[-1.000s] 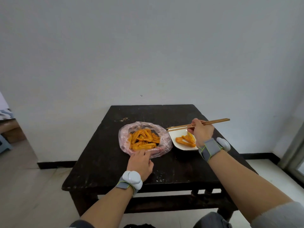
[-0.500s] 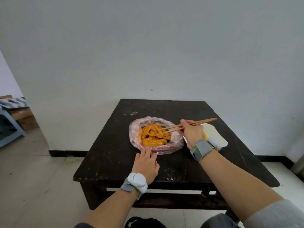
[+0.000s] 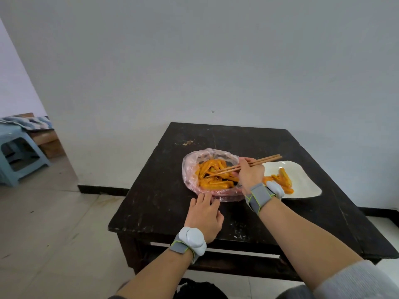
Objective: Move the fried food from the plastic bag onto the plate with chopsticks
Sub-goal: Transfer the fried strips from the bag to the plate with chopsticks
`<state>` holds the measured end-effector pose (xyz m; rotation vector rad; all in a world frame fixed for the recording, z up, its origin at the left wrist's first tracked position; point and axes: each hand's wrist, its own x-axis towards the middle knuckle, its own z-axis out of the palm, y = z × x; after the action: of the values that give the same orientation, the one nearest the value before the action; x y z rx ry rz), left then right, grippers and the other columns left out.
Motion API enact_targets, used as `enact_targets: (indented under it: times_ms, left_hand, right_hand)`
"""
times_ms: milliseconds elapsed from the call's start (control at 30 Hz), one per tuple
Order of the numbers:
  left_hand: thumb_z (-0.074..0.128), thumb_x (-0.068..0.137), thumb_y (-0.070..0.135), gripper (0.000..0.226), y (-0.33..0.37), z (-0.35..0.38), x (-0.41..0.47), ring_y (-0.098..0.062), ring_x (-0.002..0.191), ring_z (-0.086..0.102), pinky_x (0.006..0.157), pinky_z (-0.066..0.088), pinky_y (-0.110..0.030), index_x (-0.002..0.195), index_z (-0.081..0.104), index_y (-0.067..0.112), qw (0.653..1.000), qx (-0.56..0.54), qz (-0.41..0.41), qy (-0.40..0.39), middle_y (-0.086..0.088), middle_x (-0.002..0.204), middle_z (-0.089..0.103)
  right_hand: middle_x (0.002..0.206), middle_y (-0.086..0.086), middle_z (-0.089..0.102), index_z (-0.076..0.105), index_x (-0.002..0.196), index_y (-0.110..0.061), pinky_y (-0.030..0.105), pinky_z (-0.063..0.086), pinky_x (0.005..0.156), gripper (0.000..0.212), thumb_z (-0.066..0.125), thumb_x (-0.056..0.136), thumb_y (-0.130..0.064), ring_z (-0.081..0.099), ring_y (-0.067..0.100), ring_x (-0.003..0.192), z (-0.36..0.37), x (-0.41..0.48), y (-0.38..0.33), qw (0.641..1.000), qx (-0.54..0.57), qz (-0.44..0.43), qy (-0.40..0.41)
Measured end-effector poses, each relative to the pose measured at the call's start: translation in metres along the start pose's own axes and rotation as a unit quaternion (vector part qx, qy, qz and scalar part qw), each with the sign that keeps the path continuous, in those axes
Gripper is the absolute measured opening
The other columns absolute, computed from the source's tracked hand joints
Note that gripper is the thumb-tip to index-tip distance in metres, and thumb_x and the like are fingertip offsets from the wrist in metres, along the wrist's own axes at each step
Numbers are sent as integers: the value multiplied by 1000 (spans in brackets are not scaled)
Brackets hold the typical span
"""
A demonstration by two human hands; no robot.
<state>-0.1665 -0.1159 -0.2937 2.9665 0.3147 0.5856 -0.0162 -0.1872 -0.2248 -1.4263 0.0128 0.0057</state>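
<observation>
The fried food, orange strips, lies mostly in a heap inside the bag, which is clear plastic and lies open. The chopsticks slant down into the bag from its right side. Their tips are close together among the strips near the middle of the heap; whether they pinch a piece cannot be told. The right hand is over the bag's right edge, its fingers curled round the chopsticks about midway along. The heap lies just left of these fingers and below them. The left hand rests flat at the bag's near edge, its fingers straight and slightly apart, the tips touching the plastic rim and holding nothing. Just right of the bag is a white plate with a few more strips on it. The bag sits on a dark table. Each wrist bears a grey wristband with a white pod. Well left of the bag, a blue stool stands on the floor.
</observation>
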Motion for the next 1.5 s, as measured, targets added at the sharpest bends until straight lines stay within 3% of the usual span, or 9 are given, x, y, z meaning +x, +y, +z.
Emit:
enact_targets:
  times_ms: [100, 233, 400, 733, 1033, 1233, 1300, 1400, 1500]
  left_hand:
    - [44, 87, 34, 31, 0, -1, 0, -27, 105, 47, 86, 40, -40, 106, 60, 15, 1000, -5, -2, 1, -6, 114, 51]
    - [40, 88, 35, 32, 0, 0, 0, -26, 107, 45, 88, 39, -38, 108, 58, 16, 1000, 4, 1, -4, -5, 117, 50]
    - [37, 90, 36, 33, 0, -1, -1, -24, 109, 43, 90, 38, -37, 111, 55, 18, 1000, 16, 4, -15, -3, 120, 48]
    - [38, 90, 34, 33, 2, -4, 1, -25, 110, 43, 89, 38, -36, 113, 55, 18, 999, 34, 1, -33, -4, 122, 47]
    - [43, 87, 29, 29, 43, -6, 20, -27, 113, 43, 93, 38, -37, 111, 53, 15, 997, 17, 60, -36, -7, 120, 46]
    - [44, 88, 29, 37, 64, 4, 31, -30, 121, 39, 104, 34, -39, 120, 52, 12, 995, 29, 83, -51, -12, 135, 41]
    - [44, 88, 30, 38, 67, 8, 32, -31, 123, 38, 106, 33, -40, 121, 51, 12, 994, 36, 84, -61, -13, 136, 41]
    - [42, 90, 31, 35, 72, 14, 33, -30, 122, 38, 101, 36, -39, 119, 51, 14, 995, 31, 71, -68, -10, 131, 43]
    - [41, 90, 33, 31, 74, 18, 33, -28, 116, 42, 94, 36, -37, 114, 53, 16, 996, 28, 65, -60, -8, 123, 47]
  right_hand:
    - [71, 13, 65, 64, 80, -13, 34, 58, 56, 14, 60, 93, -12, 64, 20, 51, -3, 1, -1, 999, 18, 5, 33]
    - [76, 15, 63, 63, 77, -13, 37, 60, 58, 16, 58, 92, -9, 65, 28, 62, -16, 7, -12, 995, 69, 23, 68]
    - [67, 11, 57, 57, 74, -14, 32, 55, 51, 21, 54, 93, -6, 58, 22, 58, -32, 11, -32, 987, 120, 23, 101]
    - [70, 12, 56, 52, 76, -11, 25, 56, 43, 18, 54, 92, -3, 57, 21, 59, -69, 13, -62, 973, 189, 41, 125]
    - [67, 12, 55, 53, 77, -8, 29, 58, 48, 16, 56, 91, -3, 56, 21, 53, -114, 25, -94, 964, 214, 18, 157]
    - [66, 12, 53, 50, 74, -10, 31, 57, 46, 20, 54, 92, -2, 54, 21, 52, -146, 34, -100, 958, 218, 9, 185]
    - [67, 13, 52, 49, 74, -11, 33, 57, 50, 22, 53, 93, -1, 54, 21, 54, -155, 37, -99, 956, 218, 10, 197]
    - [74, 16, 53, 48, 76, -11, 43, 58, 69, 20, 51, 93, -1, 54, 22, 57, -171, 44, -98, 951, 217, 14, 220]
    - [73, 14, 53, 51, 91, -5, 42, 57, 74, 4, 51, 94, -2, 54, 21, 57, -182, 51, -94, 950, 202, 10, 239]
